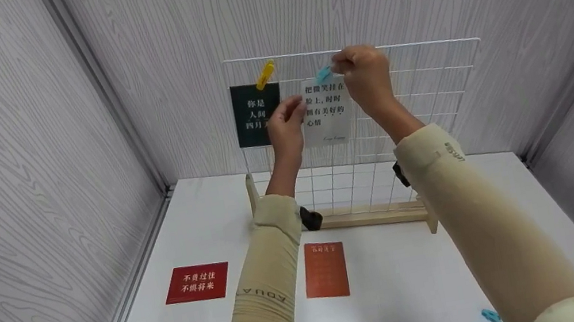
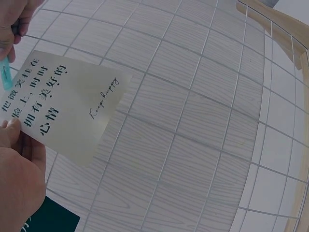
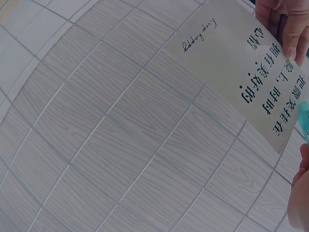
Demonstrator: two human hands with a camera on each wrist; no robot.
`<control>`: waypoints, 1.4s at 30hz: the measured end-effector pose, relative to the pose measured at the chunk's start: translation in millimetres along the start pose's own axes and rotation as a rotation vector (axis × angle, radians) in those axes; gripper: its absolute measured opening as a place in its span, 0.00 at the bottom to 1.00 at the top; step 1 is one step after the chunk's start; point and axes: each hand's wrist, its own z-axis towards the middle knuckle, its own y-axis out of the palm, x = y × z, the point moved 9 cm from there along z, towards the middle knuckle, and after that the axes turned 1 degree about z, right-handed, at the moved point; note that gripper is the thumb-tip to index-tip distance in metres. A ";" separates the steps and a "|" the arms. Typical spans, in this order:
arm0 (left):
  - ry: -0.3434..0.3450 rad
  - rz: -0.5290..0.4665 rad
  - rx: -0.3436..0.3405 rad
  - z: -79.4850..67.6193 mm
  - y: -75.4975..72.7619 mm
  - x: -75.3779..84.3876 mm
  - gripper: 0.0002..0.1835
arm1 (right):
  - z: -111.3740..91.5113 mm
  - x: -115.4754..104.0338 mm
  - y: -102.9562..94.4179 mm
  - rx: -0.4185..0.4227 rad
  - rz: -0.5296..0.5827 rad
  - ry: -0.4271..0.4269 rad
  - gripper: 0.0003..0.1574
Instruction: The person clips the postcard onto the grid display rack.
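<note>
A pale card (image 1: 327, 113) with dark printed characters lies against the white wire grid (image 1: 423, 71). My left hand (image 1: 286, 129) pinches its left edge between thumb and fingers, which the left wrist view also shows. At the card's top edge sits a light blue clothespin (image 1: 323, 74); my right hand (image 1: 369, 74) pinches its outer end. Just left of the pale card hangs a dark green card (image 1: 249, 115), partly behind my left hand, under a yellow clothespin (image 1: 266, 75). In the right wrist view the blue clothespin (image 3: 304, 116) is partly cut off by the frame.
The grid stands in a wooden base (image 1: 378, 217) on the white table (image 1: 394, 277). Nearer lie a red card (image 1: 197, 283) and an orange-red card (image 1: 325, 270). Another blue clothespin (image 1: 492, 318) is at the near right, beside my sleeve. Wood-patterned panels (image 1: 156, 43) enclose the table.
</note>
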 end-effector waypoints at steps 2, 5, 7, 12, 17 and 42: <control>-0.011 -0.001 0.009 -0.6 0.0 0.0 0.14 | 0.1 -1.0 0.7 0.001 -0.007 -0.005 0.10; -0.027 -0.011 0.020 0.0 0.7 0.0 0.15 | 0.6 -3.6 0.8 0.007 -0.008 -0.023 0.10; -0.034 -0.012 0.025 0.4 0.7 -0.1 0.16 | 0.8 -4.7 1.2 0.001 -0.015 -0.026 0.11; -0.021 -0.001 0.040 -0.1 0.6 1.0 0.16 | 1.7 -7.1 2.6 -0.024 -0.044 -0.027 0.11; 0.006 0.022 0.069 -0.1 -1.2 2.4 0.15 | 2.6 -10.8 3.3 -0.037 -0.074 -0.049 0.11; -0.010 0.029 0.097 -1.9 -2.6 3.7 0.15 | 1.5 -25.3 5.7 -0.010 -0.182 -0.153 0.13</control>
